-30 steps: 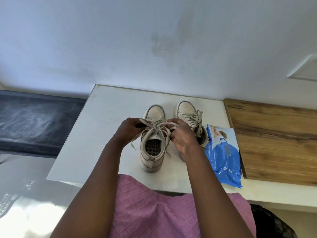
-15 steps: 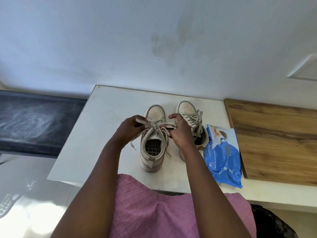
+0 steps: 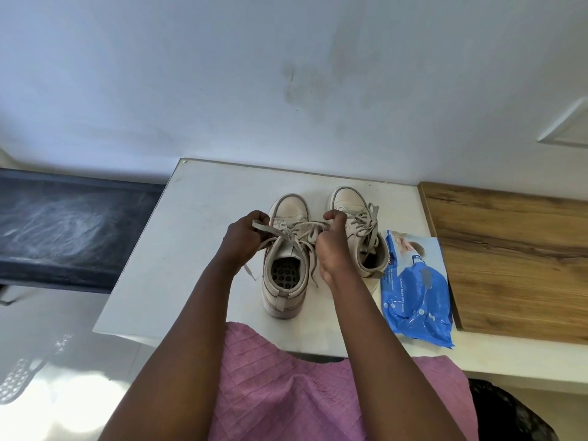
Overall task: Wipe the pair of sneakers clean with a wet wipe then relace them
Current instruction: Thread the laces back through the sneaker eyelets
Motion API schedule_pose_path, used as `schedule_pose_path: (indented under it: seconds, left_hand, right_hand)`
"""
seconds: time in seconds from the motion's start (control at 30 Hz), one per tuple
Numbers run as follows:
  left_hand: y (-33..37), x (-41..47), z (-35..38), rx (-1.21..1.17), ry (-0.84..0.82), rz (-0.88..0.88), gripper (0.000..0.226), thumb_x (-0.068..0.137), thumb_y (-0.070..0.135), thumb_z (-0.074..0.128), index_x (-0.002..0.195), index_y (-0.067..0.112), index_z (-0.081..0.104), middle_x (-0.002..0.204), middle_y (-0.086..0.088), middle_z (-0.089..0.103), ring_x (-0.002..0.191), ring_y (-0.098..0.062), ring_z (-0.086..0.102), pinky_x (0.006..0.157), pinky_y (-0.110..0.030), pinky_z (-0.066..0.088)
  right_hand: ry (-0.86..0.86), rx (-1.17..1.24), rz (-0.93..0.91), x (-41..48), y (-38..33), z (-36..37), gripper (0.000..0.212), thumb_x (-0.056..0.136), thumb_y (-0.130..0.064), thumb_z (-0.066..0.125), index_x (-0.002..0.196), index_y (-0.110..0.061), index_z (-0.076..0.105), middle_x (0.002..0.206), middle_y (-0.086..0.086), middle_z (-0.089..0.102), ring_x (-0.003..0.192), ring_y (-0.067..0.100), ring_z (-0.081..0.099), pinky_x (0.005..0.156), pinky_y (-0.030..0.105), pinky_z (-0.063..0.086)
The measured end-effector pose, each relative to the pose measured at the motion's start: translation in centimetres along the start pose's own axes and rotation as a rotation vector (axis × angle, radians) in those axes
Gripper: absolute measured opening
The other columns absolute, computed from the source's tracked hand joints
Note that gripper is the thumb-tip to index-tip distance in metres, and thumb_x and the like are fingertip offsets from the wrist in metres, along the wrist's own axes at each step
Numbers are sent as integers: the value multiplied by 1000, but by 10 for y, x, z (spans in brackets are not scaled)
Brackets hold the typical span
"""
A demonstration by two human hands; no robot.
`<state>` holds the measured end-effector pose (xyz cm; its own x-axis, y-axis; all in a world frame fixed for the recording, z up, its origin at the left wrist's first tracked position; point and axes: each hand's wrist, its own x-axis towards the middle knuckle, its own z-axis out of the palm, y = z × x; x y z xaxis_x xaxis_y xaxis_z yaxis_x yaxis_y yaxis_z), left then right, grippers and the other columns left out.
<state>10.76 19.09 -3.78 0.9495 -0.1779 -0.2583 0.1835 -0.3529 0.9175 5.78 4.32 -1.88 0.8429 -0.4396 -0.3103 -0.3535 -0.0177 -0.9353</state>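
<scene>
Nearest, below the heel of the left sneaker, a pink quilted cloth (image 3: 286, 393) covers the person's lap. Both bare forearms reach over it toward the sneaker. Right of the cloth a dark thing (image 3: 512, 415) sits in the corner of the view; what it is cannot be told.

The left sneaker (image 3: 284, 300) stands upright on a white table (image 3: 178, 249), heel toward the person and toe away. Its mouth is open, so the dotted insole shows. The left hand (image 3: 243, 237) is just left of the sneaker's tongue, with its fingers curled together round a strand of the lace (image 3: 291, 232). The right hand (image 3: 332, 246) is just right of the tongue, thumb up, with its fingers curled in and clamped on the other side of the same lace. Between the hands the lace crosses over the tongue in loose loops. One free end hangs down the sneaker's left side to the table, and another hangs down its right side.

Just right of the left sneaker, partly behind the right hand, stands the right sneaker (image 3: 346, 202). It is parallel, toe also away, with its own lacing (image 3: 366, 224) bunched in loops. Further right, close against that sneaker, a blue wipes pack (image 3: 416, 291) lies flat on the table. Beyond the pack is a wooden board (image 3: 509, 256). Well left of the left sneaker, past the table's edge, there is a dark slab (image 3: 73, 230) with pale smears. Behind the sneaker's toe the table meets a pale wall (image 3: 222, 84) with a grey smudge.
</scene>
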Motion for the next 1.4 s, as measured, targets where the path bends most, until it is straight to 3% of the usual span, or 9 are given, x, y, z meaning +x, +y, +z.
schedule_pose_path:
  seconds: [0.13,0.23,0.4,0.57,0.8,0.9,1.0,1.13,1.4]
  left_hand:
    - [-1,0,-2,-72,14,-23,21,81,6,63,76,25,58,82,-2,66,84,-23,65,88,-43,53]
    - [-3,-2,-6,-107,-45,-20,22,64,27,77,82,27,64,86,-2,69,87,-25,65,82,-40,52]
    - [-1,-7,-6,-117,-131,69,11,74,8,75,81,16,73,92,-7,72,91,-22,66,85,-39,52]
    - [3,-4,1,26,7,50,11,80,13,72,74,22,69,86,-2,73,85,-17,67,81,-34,55]
    - [4,-4,2,-92,65,24,19,87,1,58,73,12,65,79,-5,72,71,-14,67,59,-21,54]
    - [1,-2,-2,-124,47,-5,5,78,17,73,74,15,70,79,-9,72,74,-19,66,70,-29,53]
    - [5,-1,-16,-58,16,-123,24,74,33,79,81,11,75,78,-9,71,68,-16,63,71,-29,55]
    - [17,-7,-29,-11,-186,-223,23,77,29,76,83,7,74,74,-6,70,64,-9,61,65,-20,51]
    - [22,-7,-35,82,-148,-130,5,82,3,66,79,5,70,76,-9,68,75,-16,60,73,-24,45]
  right_hand:
    - [41,229,66,4,5,-3,53,76,20,22,95,-26,39,97,15,51,67,15,52,57,25,43]
    - [-1,259,84,3,8,-7,54,82,22,28,109,-24,39,95,8,62,73,15,61,57,23,49]
    - [24,91,73,5,16,-1,58,77,19,51,118,-21,42,97,5,56,83,16,58,82,37,51]
    - [155,-160,-44,3,12,4,40,84,1,58,114,-15,39,80,-3,50,69,16,51,60,30,41]
    - [247,276,165,9,11,14,44,74,11,59,87,-21,33,96,10,50,74,21,55,72,41,52]
    - [205,243,132,9,10,10,47,68,-5,75,94,-15,37,95,10,57,76,22,60,70,37,53]
    - [149,30,134,7,8,2,52,55,-42,74,89,-16,45,93,14,66,79,29,67,72,47,56]
    - [-86,-54,215,-1,-6,-16,17,85,-10,63,94,-10,49,100,19,66,81,27,68,64,35,56]
    - [-149,-204,148,-8,-21,-30,42,78,10,65,108,-7,40,98,22,62,67,24,61,68,37,53]
